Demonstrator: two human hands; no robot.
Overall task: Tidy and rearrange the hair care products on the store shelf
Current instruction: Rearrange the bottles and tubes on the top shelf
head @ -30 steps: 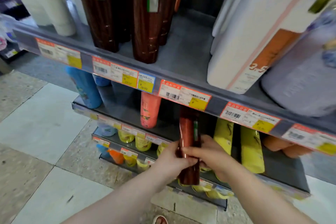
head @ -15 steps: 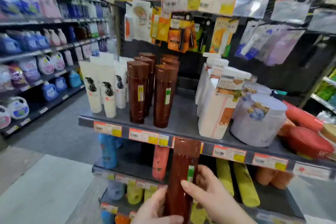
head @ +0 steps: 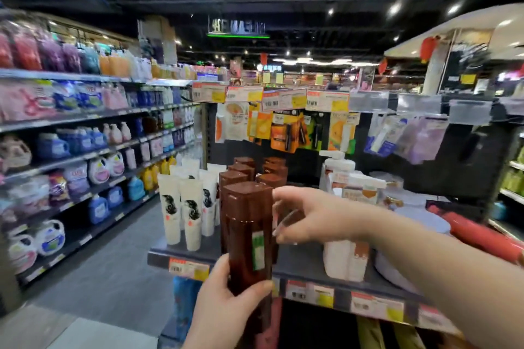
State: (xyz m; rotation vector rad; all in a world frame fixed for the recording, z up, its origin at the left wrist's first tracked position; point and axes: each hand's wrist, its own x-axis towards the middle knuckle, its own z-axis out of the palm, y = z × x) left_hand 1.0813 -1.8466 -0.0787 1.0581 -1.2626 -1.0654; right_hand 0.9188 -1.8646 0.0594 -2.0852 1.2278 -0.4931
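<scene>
Now | L hand [head: 224, 309] grips brown bottle [head: 246, 224], front of brown rows [head: 233, 178] | R hand [head: 320, 218] spread, empty, beside rows | best: seat btl upright, label out

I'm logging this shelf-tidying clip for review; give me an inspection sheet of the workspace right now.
Surface: grey shelf, price tags along its front edge.
Job's things: brown bottle held upright before the shelf; shelved bottles in rows behind it.
Clutter: white tubes and pump bottle on the shelf.
Grippers: left hand grips the brown bottle low; right hand beside it, grip unclear.
Cables: nothing seen.
Surroundings: detergent shelves left, hanging packets behind.
</scene>
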